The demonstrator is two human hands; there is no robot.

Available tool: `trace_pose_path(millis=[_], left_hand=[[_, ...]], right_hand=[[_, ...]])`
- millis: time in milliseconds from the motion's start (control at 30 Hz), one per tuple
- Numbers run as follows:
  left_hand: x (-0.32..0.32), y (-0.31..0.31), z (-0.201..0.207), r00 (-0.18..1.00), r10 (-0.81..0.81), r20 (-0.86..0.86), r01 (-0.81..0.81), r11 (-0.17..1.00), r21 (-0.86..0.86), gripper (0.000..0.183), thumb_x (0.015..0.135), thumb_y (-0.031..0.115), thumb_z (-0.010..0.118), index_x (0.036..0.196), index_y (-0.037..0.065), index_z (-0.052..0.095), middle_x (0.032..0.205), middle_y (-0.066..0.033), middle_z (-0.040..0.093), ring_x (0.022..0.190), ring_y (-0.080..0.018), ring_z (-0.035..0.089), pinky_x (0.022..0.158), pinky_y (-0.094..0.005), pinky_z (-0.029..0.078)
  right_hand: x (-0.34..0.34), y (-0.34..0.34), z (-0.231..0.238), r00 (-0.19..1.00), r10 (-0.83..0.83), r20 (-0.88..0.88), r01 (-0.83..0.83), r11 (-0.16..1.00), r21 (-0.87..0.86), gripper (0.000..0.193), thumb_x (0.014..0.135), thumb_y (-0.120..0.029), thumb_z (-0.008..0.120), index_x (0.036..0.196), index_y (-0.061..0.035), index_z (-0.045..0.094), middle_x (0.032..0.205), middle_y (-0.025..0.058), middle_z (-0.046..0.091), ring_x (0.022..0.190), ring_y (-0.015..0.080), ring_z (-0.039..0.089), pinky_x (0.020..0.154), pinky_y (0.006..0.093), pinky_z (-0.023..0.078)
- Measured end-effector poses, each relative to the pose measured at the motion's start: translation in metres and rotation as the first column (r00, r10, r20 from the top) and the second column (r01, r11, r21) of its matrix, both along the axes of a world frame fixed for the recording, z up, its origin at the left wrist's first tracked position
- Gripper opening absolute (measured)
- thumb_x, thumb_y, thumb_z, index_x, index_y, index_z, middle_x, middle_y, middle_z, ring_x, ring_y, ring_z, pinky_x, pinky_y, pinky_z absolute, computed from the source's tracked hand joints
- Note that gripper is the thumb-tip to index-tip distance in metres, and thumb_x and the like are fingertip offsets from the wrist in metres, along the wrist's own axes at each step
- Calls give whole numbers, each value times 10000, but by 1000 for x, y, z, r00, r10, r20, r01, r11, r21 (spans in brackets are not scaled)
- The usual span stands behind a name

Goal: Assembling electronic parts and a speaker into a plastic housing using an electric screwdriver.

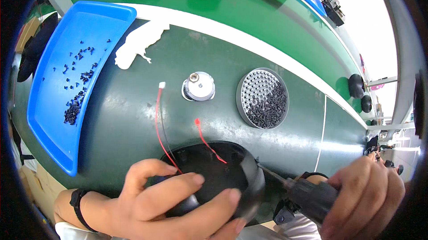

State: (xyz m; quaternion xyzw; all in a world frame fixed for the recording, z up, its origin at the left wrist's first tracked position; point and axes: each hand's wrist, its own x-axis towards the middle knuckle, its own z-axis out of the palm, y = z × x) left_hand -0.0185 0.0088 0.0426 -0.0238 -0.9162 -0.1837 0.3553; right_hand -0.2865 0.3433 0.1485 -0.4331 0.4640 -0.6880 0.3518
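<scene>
A black rounded shell (pixel 251 175), hollow inside, sits at the near edge of the table. My left hand (pixel 174 200) grips it from the left, with the fingers bent over its opening. Red and black wires with a white connector (pixel 162 85) come out of the shell, and a short red wire (pixel 206 140) rises beside them. In my right hand (pixel 365 195) is a black power screwdriver (pixel 312 197). Its thin bit points left to the shell's right rim, where a small dark screw (pixel 257 160) shows at the tip; contact is too small to tell.
Left stands a blue tray (pixel 55 101) with scattered black screws. A round grey screw dish (pixel 241 101) with a holed plate holds many black screws. Between them are a silver round part (pixel 199 89) and a torn white sheet (pixel 140 43). Beyond runs a green conveyor belt (pixel 267 30) carrying black rounded units.
</scene>
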Motion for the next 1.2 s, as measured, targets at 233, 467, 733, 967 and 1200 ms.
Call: trace_pose_path(millis=[233,467,733,967,1200], left_hand=[[1,8,0,973,209,102,-231,919,319,179,659,218,752,827,161,724,1066,145,667,946,-124,559,809,-369,454],[10,-15,2,984,-83,158,41,967,252,663,598,459,876,1106,181,553,1078,-142,507,910,-314,558,789,-468,477],[10,-24,15,959,-45,279,-32,963,266,645,573,447,884,1082,196,578,1119,-148,503,940,-318,542,847,-484,468],[-4,-21,23,972,-188,142,141,947,288,392,676,247,842,920,62,597,960,-127,661,880,-326,636,844,-477,503],[-24,-12,21,985,-130,113,79,924,374,249,620,36,775,840,49,659,846,-106,672,759,-273,647,700,-350,552]], right_hand=[[73,-163,2,983,-123,-135,116,991,-60,92,891,-67,576,844,-36,503,638,14,504,499,126,525,620,262,486],[68,-223,-47,962,-143,-232,88,968,-235,124,955,-162,513,937,-77,425,644,16,487,503,125,511,545,298,463],[77,-207,-101,982,-147,-115,140,988,-69,278,908,-216,650,949,-97,403,569,28,526,439,165,519,494,337,459],[78,-212,-106,959,-271,-83,266,962,-58,289,899,-238,661,946,-100,411,602,25,489,499,164,502,556,340,446],[66,-214,-105,961,-255,-107,244,964,-100,260,908,-226,633,947,-92,414,586,31,479,475,160,483,530,343,447]])
